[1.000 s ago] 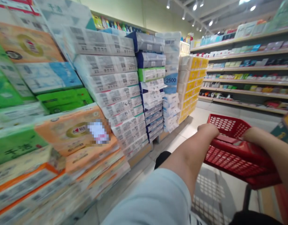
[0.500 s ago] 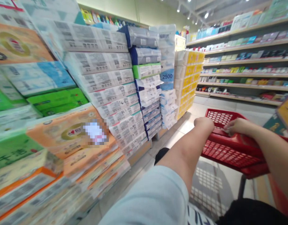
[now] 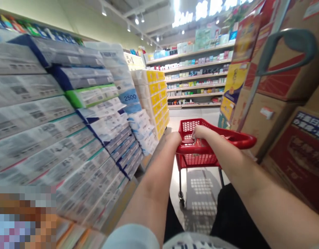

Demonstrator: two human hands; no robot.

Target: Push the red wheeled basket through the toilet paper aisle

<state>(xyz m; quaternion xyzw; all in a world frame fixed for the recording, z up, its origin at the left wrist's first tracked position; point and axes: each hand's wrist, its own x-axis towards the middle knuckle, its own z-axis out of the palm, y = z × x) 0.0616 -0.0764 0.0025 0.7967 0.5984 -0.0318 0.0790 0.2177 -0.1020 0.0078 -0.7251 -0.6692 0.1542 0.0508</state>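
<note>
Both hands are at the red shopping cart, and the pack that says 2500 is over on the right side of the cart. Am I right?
Not quite: in the head view, the pack that says 2500 is on the left side of the red shopping cart. The left hand and right hand are both at the cart.

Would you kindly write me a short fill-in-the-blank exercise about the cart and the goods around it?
1. The left hand and the right hand are at the near end of a shopping cart coloured mainly ____.
2. The large number printed on the tall white-and-blue pack is ____.
3. The stack of yellow-sided packs stands on the person's ____ side.

Missing words: red; 2500; left.
</note>
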